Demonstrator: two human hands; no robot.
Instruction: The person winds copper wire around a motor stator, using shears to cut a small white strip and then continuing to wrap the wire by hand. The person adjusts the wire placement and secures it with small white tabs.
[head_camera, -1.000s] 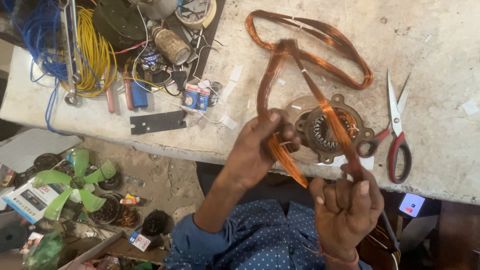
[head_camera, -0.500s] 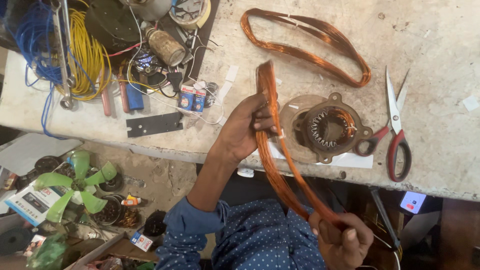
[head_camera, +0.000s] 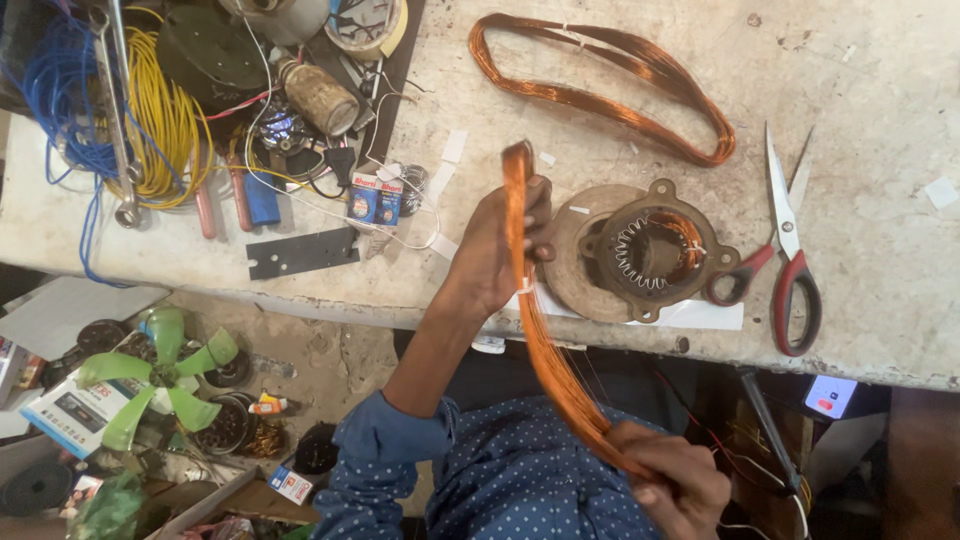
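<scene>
My left hand (head_camera: 495, 250) grips the upper end of a long loop of copper winding wire (head_camera: 545, 350), held over the workbench edge. My right hand (head_camera: 670, 480) holds the loop's lower end close to my body, so the coil is stretched into a narrow strand between both hands. Just right of my left hand a round motor stator (head_camera: 645, 250) lies on the bench, with a copper coil partly seated in its slots. A second copper wire loop (head_camera: 610, 85) lies flat farther back on the bench.
Red-handled scissors (head_camera: 790, 260) lie right of the stator. At the left are yellow wire (head_camera: 160, 120) and blue wire (head_camera: 55, 100) bundles, a wrench, a black metal strip (head_camera: 300, 255) and small parts. A green fan blade (head_camera: 150, 375) lies on the floor below.
The copper loop, first twisted and bunched between both hands above the stator, has been pulled out long and narrow. My right hand has dropped toward my body; my left hand stayed near the bench edge.
</scene>
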